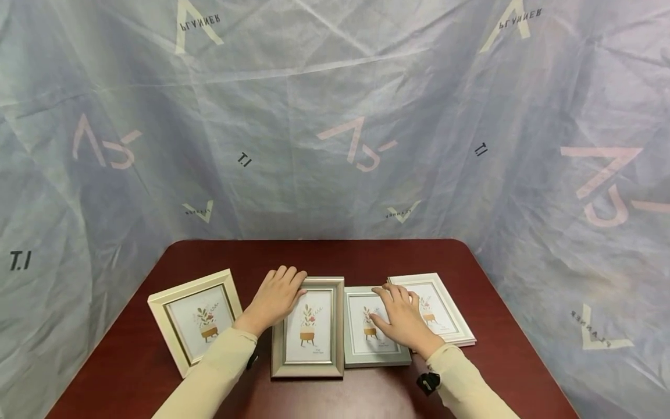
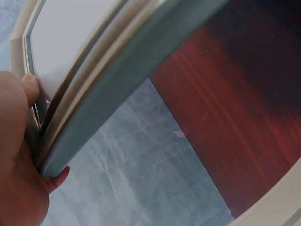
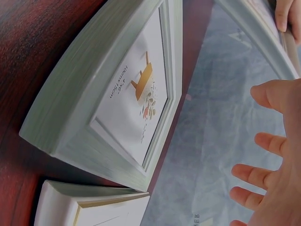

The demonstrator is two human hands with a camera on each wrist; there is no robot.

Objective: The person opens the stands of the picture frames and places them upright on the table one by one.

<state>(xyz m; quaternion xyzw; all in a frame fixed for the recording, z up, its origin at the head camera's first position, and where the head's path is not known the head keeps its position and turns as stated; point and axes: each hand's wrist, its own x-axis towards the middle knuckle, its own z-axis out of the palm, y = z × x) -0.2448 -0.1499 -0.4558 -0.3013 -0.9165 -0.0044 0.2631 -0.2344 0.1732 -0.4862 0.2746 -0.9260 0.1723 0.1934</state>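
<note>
Left hand (image 1: 277, 295) pinched upper-left corner of champagne frame (image 1: 307, 371), thumb in front | frame mid-table, picture facing wearer, long axis top-to-bottom | silver frame (image 1: 378, 359) close by right edge; tabletop (image 1: 361, 262) showed beyond | right hand (image 1: 404, 317) near silver frame, fingers spread

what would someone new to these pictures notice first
Probably the row across the dark red table: from left, a cream frame, a beige frame, a grey frame and a white frame, with similar plant pictures. Next, the left hand grips the beige one near its top left corner, and the right hand is open before the grey one. Behind hangs a wrinkled, lettered backdrop.
</note>
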